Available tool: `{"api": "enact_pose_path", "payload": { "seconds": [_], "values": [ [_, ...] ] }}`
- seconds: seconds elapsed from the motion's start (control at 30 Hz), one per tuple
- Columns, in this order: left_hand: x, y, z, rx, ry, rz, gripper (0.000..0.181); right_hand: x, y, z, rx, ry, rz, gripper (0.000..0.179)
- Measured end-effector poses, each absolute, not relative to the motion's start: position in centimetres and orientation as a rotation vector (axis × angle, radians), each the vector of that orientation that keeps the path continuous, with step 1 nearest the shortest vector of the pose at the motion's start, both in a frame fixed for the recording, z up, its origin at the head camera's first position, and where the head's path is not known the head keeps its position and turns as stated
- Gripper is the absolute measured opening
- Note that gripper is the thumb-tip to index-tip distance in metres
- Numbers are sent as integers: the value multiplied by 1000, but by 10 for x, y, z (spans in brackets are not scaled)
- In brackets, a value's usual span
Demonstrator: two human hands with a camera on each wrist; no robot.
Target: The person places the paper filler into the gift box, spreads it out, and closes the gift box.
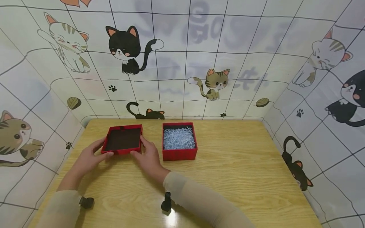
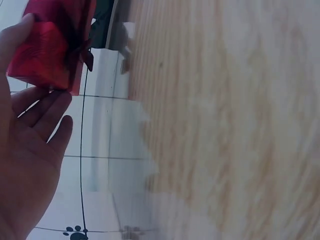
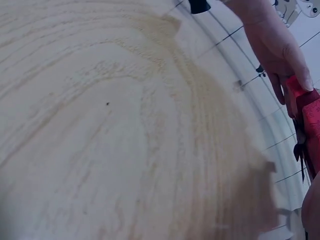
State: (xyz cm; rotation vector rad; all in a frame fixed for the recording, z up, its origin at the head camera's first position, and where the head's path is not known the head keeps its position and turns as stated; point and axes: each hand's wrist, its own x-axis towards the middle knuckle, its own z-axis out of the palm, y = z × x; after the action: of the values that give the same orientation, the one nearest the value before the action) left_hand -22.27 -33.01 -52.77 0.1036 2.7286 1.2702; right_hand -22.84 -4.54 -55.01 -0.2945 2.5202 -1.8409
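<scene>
A red box lid with a dark inside faces up between my two hands, left of the middle in the head view. My left hand grips its left front corner, thumb along the front edge and fingers at the side. At the right front corner my right hand holds it the same way. In the left wrist view a ribbon bow shows on the lid's outer face, which points down toward the table. To the right stands a red box, open at the top and filled with pale blue shredded paper.
The wooden table extends to the right and in front of the box. A sheet printed with cartoon cats and grid lines closes off the back and both sides. Small black devices are strapped at both wrists.
</scene>
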Motion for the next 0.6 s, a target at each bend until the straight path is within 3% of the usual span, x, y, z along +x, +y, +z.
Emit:
{"api": "enact_pose_path", "payload": {
  "seconds": [0.6],
  "values": [
    [-219, -303, -512, 151, 2895, 1632, 84, -225, -34, -517, -317, 2448, -2037, 82]
  ]
}}
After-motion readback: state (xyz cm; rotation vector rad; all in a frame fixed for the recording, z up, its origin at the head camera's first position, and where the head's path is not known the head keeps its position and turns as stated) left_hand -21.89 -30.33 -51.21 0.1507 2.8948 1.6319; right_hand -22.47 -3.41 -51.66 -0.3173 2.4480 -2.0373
